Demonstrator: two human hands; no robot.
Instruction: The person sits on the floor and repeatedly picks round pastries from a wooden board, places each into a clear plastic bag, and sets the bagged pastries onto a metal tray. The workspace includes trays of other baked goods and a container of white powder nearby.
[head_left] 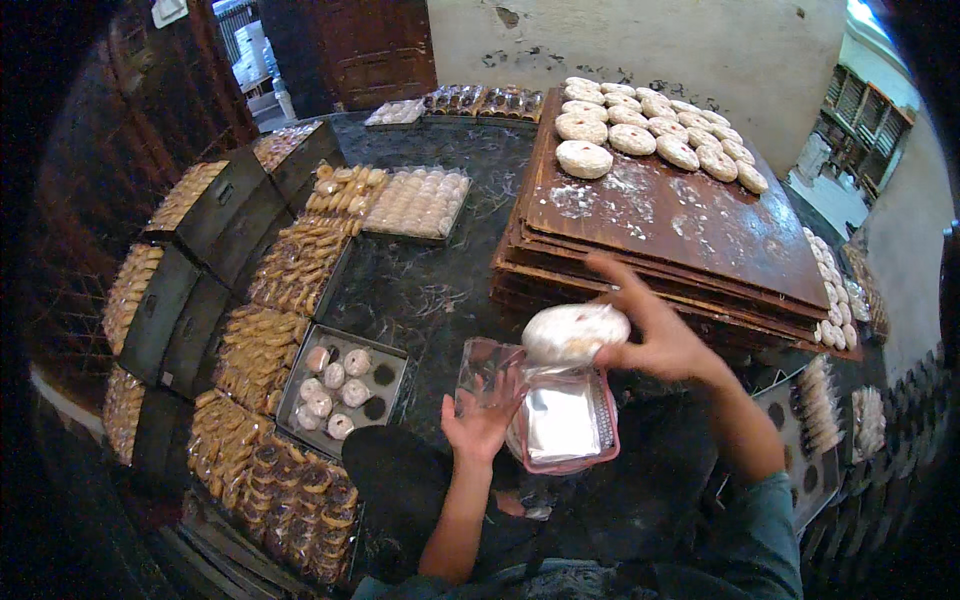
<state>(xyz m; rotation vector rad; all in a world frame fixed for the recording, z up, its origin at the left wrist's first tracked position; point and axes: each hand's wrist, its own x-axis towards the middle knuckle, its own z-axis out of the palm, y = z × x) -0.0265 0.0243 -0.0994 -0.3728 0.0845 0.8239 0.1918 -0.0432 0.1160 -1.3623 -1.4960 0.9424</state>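
A clear plastic bag (pixel 487 362) is held up by my left hand (pixel 476 418), whose fingers show through the film. Just to its right, my right hand (pixel 655 335) grips a round, white-powdered doughnut (pixel 576 333) by its right side, thumb below and fingers above; motion blurs it a little. The doughnut is close to the bag's edge, and I cannot tell if they touch. Under both hands sits a pink-rimmed basket (pixel 612 455) with a stack of clear bags (pixel 562 420) in it.
Brown boards (pixel 640 220) are stacked at the right, with more powdered doughnuts (pixel 630 138) on top. Several trays of bagged cookies (pixel 262 350) line the left. A metal tray (pixel 395 395) nearby holds small powdered pastries (pixel 355 362). Another tray (pixel 800 440) is at lower right.
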